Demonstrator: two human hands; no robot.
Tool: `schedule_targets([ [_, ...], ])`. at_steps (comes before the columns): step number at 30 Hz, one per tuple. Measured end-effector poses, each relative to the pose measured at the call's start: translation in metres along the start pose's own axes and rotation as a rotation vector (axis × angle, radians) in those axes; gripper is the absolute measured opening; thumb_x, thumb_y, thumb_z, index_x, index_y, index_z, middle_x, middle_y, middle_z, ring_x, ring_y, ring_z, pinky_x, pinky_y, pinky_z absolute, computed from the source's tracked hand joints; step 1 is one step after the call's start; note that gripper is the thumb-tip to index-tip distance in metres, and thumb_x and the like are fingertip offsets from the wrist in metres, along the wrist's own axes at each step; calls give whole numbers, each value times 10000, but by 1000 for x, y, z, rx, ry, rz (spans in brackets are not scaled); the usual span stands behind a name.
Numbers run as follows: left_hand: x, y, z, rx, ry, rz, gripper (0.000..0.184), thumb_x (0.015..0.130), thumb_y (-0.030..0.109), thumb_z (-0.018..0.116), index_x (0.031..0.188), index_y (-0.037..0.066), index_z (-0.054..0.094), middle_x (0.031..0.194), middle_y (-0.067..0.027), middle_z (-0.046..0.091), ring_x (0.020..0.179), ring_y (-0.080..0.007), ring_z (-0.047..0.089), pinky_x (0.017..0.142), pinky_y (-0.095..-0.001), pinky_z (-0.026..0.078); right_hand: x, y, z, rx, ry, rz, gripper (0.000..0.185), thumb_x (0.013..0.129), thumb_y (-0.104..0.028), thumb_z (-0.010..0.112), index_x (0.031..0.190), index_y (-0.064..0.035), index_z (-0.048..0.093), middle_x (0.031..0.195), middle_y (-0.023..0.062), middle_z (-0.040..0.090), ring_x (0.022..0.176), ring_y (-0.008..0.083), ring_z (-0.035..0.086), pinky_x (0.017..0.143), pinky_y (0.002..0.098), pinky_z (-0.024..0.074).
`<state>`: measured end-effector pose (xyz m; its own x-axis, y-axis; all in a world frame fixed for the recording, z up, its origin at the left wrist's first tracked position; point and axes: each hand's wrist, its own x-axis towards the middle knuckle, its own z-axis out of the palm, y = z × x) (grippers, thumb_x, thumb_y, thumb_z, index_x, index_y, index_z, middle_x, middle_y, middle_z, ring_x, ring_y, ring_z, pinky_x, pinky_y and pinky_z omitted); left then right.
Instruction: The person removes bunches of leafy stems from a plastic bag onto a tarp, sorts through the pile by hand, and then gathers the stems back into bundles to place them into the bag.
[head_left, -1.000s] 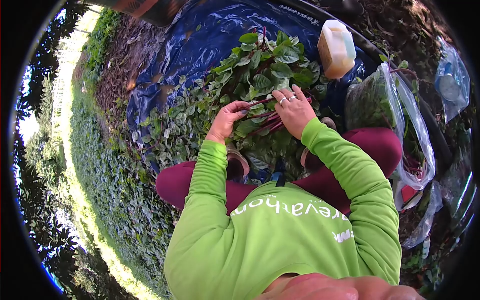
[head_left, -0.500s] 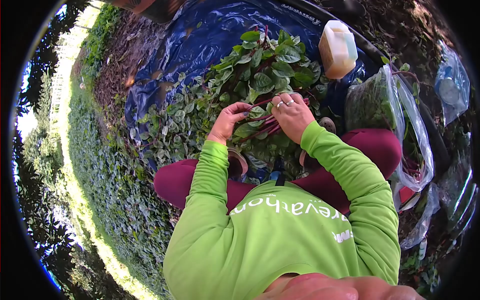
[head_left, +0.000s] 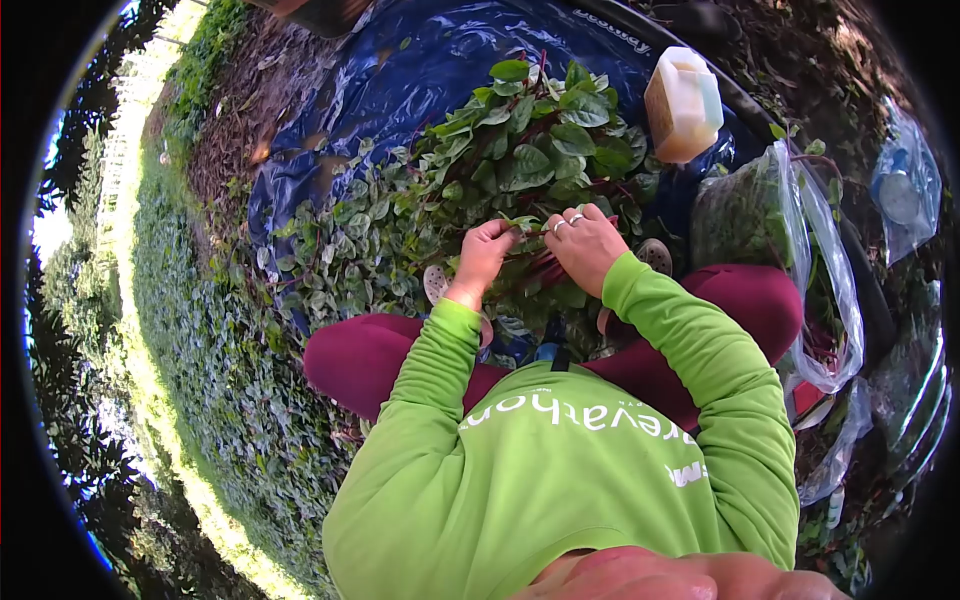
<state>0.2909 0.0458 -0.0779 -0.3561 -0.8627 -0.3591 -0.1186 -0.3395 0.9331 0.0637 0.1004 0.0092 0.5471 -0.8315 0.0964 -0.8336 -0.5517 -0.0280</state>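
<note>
My right hand [head_left: 585, 245], with rings on it, is closed around a bunch of dark red leafy stems [head_left: 545, 268]. Close beside it on the left, my left hand [head_left: 484, 258] pinches a green leaf or stem tip [head_left: 522, 224] at the near edge of the bunch. Just beyond both hands rises a heap of leafy green cuttings with red stems [head_left: 530, 160]. More loose leaves [head_left: 350, 235] spread to the left over a blue plastic sheet [head_left: 420, 70]. The ends of the stems are partly hidden under my fingers.
A white plastic container [head_left: 685, 105] stands at the back right. By my right knee is a clear plastic bag [head_left: 745, 215] of leafy greens. Another clear bag [head_left: 903, 190] lies farther right. Low green plants [head_left: 220, 380] grow along the left.
My left hand has come slightly nearer my body and moved from the red stems to a green leaf or tip. My right hand stays on the bunch, shifted a little.
</note>
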Motion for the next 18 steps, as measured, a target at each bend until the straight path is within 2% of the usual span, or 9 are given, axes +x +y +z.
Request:
schedule_targets([
  [2,1,-13,2,123,124,68,213,954,136,685,1120,8,722,970,-60,755,860,-133,680,837,-278,520,0,-5,1,9,-80,-30,169,850,-163,586,990,-96,654,1027,44,627,1031,188,603,906,349,419],
  [4,6,-23,-5,-176,441,235,224,972,193,674,1098,15,722,987,-54,747,882,-131,657,816,-277,507,-2,-7,1,18,-58,-43,161,850,-165,586,976,-101,663,1016,40,635,1018,185,607,898,349,417],
  [6,15,-17,-48,-291,760,198,317,1015,281,626,1190,20,666,1081,-80,724,944,-156,641,834,-300,509,-5,-8,1,27,-37,-56,154,849,-167,586,962,-106,671,1006,37,642,1005,182,611,890,350,416],
  [8,16,14,-60,-353,840,30,440,1040,368,579,1314,24,573,1184,-117,684,1007,-172,623,852,-335,513,-3,-6,0,68,-42,-53,152,848,-165,588,956,-101,672,1001,41,643,1005,189,614,908,360,415],
  [9,27,12,-62,-387,737,50,539,1047,395,557,1422,17,475,1222,-143,663,972,-177,641,843,-326,530,-2,-5,0,70,-36,-52,152,848,-165,588,956,-101,672,1001,41,643,1005,189,614,908,360,415],
  [13,95,-11,-32,268,294,318,291,1016,82,545,1280,11,646,1206,-120,707,1051,-198,680,889,-302,550,-2,-5,8,55,27,-63,150,848,-163,590,954,-102,676,991,50,643,970,199,633,887,367,432],
  [14,112,-15,-26,650,341,520,369,927,16,553,1284,24,647,1198,-172,701,1041,-317,682,914,-407,539,-2,-4,11,52,40,-47,149,850,-164,590,954,-103,677,990,53,643,960,202,639,867,369,443],
  [16,132,-13,-10,1008,393,492,387,877,7,539,1238,49,674,1161,-172,694,1048,-381,638,941,-455,511,-1,-4,9,44,-6,-28,149,854,-164,590,957,-105,679,996,55,645,956,203,644,841,370,453],
  [18,135,-8,2,1132,498,455,383,829,13,539,1170,82,699,1103,-144,683,1066,-370,604,952,-470,486,-2,0,5,29,-61,-10,149,858,-164,589,960,-106,680,1001,57,647,951,204,649,814,372,463],
])
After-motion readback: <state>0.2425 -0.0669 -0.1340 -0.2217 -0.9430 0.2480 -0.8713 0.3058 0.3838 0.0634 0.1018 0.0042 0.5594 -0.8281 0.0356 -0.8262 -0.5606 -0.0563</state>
